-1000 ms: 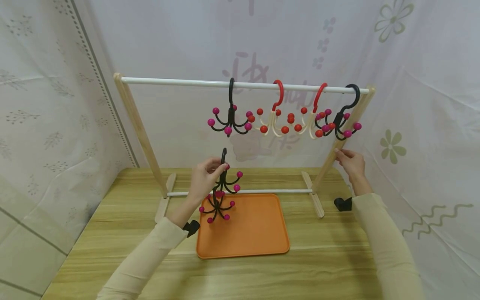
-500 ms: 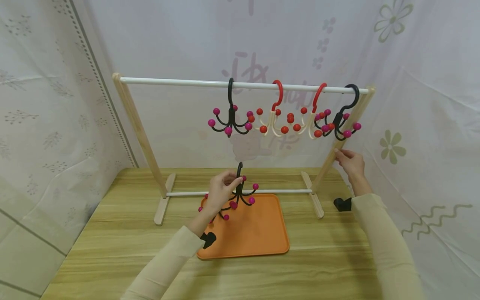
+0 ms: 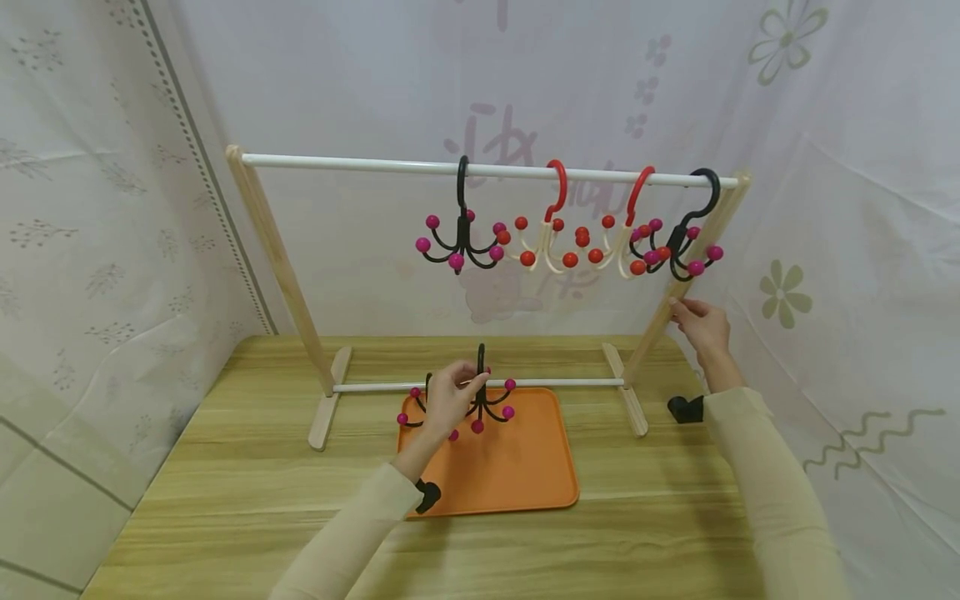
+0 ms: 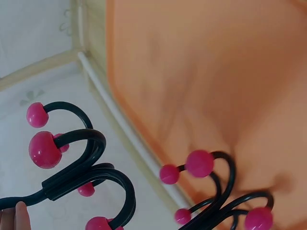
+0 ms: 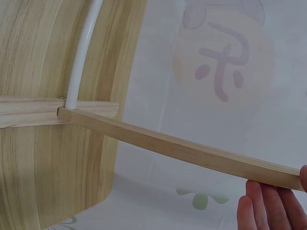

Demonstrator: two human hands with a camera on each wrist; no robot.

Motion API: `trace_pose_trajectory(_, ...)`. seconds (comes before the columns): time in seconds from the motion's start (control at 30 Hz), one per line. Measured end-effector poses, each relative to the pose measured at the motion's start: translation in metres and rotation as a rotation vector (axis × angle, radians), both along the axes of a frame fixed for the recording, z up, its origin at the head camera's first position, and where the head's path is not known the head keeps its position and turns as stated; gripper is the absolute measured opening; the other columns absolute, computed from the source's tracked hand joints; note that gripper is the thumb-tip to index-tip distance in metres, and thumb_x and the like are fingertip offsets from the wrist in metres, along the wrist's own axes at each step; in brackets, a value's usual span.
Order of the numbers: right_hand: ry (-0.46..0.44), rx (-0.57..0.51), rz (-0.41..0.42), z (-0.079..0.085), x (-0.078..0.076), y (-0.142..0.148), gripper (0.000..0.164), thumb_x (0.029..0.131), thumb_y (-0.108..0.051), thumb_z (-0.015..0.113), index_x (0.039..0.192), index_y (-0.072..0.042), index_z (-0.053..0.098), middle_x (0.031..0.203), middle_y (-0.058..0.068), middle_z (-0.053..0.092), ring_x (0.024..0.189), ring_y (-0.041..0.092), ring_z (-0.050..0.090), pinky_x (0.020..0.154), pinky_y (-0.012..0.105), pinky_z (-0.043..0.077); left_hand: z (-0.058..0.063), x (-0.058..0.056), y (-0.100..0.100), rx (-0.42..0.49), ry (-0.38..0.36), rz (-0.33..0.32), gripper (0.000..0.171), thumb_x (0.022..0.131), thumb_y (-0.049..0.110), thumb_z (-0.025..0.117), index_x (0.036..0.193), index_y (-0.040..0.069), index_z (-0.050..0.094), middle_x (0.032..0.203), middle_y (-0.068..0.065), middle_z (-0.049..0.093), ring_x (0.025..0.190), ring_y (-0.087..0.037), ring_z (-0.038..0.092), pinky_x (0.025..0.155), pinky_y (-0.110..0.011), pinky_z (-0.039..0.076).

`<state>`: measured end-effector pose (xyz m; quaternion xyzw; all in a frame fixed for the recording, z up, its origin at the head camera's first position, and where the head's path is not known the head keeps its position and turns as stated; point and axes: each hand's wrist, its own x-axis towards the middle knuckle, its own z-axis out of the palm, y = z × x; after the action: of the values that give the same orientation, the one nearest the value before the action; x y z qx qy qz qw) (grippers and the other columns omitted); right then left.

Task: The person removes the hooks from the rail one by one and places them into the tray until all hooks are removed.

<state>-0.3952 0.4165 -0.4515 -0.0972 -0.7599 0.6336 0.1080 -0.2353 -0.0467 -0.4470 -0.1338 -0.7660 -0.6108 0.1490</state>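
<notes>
My left hand [image 3: 448, 402] pinches a black multi-hook hanger [image 3: 482, 402] with pink ball tips by its stem, upright over the orange tray [image 3: 517, 467]. A second black hanger [image 4: 218, 203] with pink tips is at the tray's left part, mostly hidden behind the hand in the head view. My right hand [image 3: 703, 327] holds the right wooden post [image 5: 192, 152] of the rack between thumb and fingers. From the rack's white top rail [image 3: 352, 165] hang a black hanger [image 3: 462, 233], two cream hangers with red hooks [image 3: 545, 237] and another black hanger [image 3: 677, 237] at the far right.
The rack's left post [image 3: 281, 267] rises from a wooden foot [image 3: 324, 423]. A white lower rail [image 3: 555, 382] runs just behind the tray. The wooden table [image 3: 225, 467] lies beneath, with patterned white cloth [image 3: 360, 75] behind and at the sides.
My left hand has carried the black hanger right, then lowered it closer to the tray. The right hand stays on the post, and the hanging hangers keep their places.
</notes>
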Motion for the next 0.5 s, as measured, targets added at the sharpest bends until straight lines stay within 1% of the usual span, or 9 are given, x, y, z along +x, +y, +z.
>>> trace_pose_trajectory(0.03,0.012,-0.013,0.000,-0.004,-0.003,0.004,0.042,0.078,-0.030,0.067,0.113,-0.008,0.060,0.097,0.007,0.064,0.084,0.017,0.062,0.068,0.024,0.049,-0.002,-0.001,0.001,-0.006,0.005,0.006,0.010,0.080,0.014,0.065,0.080,0.004,0.064,0.079,-0.006,0.066,0.084,-0.020,0.062,0.069,-0.032,0.050)
trace_pose_trajectory(0.07,0.006,-0.005,-0.003,-0.001,-0.001,0.001,0.043,0.078,-0.031,0.067,0.113,-0.008,0.060,0.096,0.006,0.065,0.083,0.017,0.062,0.068,0.024,0.049,-0.005,-0.001,0.001,-0.002,0.009,0.008,0.010,0.080,0.014,0.065,0.080,0.004,0.064,0.079,-0.006,0.066,0.084,-0.020,0.062,0.069,-0.031,0.050)
trace_pose_trajectory(0.1,-0.004,0.028,-0.021,-0.003,-0.002,0.003,0.047,0.076,-0.035,0.068,0.115,-0.010,0.059,0.097,0.006,0.064,0.083,0.016,0.062,0.069,0.024,0.049,-0.007,-0.002,0.002,0.000,0.016,0.009,0.011,0.080,0.015,0.065,0.080,0.004,0.064,0.080,-0.006,0.066,0.084,-0.020,0.062,0.069,-0.031,0.050)
trace_pose_trajectory(0.17,-0.044,0.106,-0.038,0.025,0.025,-0.023,0.056,0.078,-0.041,0.063,0.121,-0.006,0.054,0.104,0.009,0.062,0.089,0.017,0.060,0.076,0.028,0.048,-0.011,-0.004,0.003,0.011,0.020,0.008,0.013,0.080,0.015,0.065,0.081,0.002,0.064,0.081,-0.007,0.066,0.084,-0.020,0.062,0.068,-0.030,0.051)
trace_pose_trajectory(0.2,-0.041,0.137,-0.053,0.037,0.037,-0.035,0.059,0.077,-0.043,0.063,0.121,-0.005,0.053,0.103,0.009,0.062,0.087,0.015,0.060,0.075,0.027,0.048,-0.013,-0.005,0.003,0.016,0.022,0.007,0.013,0.081,0.014,0.065,0.082,0.001,0.064,0.082,-0.008,0.066,0.084,-0.021,0.062,0.068,-0.029,0.051)
trace_pose_trajectory(0.27,-0.073,0.199,-0.056,0.064,0.063,-0.060,0.066,0.080,-0.046,0.058,0.126,0.000,0.046,0.108,0.010,0.059,0.090,0.014,0.059,0.081,0.029,0.046,-0.017,-0.006,0.004,0.023,0.021,0.010,0.014,0.080,0.012,0.064,0.084,-0.002,0.064,0.084,-0.011,0.065,0.084,-0.022,0.062,0.068,-0.028,0.050)
trace_pose_trajectory(0.33,-0.071,0.214,-0.051,0.077,0.076,-0.072,0.066,0.083,-0.043,0.055,0.127,0.004,0.043,0.105,0.007,0.060,0.088,0.011,0.058,0.080,0.026,0.045,-0.021,-0.007,0.006,0.020,0.009,0.022,0.013,0.080,0.011,0.065,0.084,-0.002,0.064,0.084,-0.011,0.065,0.084,-0.021,0.062,0.068,-0.028,0.050)
trace_pose_trajectory(0.4,-0.076,0.217,-0.048,0.085,0.083,-0.078,0.064,0.084,-0.041,0.054,0.127,0.005,0.042,0.104,0.006,0.060,0.086,0.009,0.058,0.082,0.026,0.045,-0.024,-0.008,0.007,0.014,-0.008,0.036,0.012,0.080,0.011,0.065,0.084,0.000,0.064,0.084,-0.010,0.065,0.084,-0.021,0.062,0.069,-0.027,0.050)
trace_pose_trajectory(0.5,-0.074,0.229,-0.041,0.086,0.085,-0.080,0.062,0.086,-0.040,0.052,0.128,0.005,0.041,0.104,0.006,0.058,0.086,0.008,0.057,0.084,0.027,0.043,-0.028,-0.008,0.010,0.000,-0.033,0.060,0.008,0.079,0.010,0.066,0.082,0.003,0.065,0.083,-0.007,0.065,0.082,-0.019,0.062,0.068,-0.028,0.050)
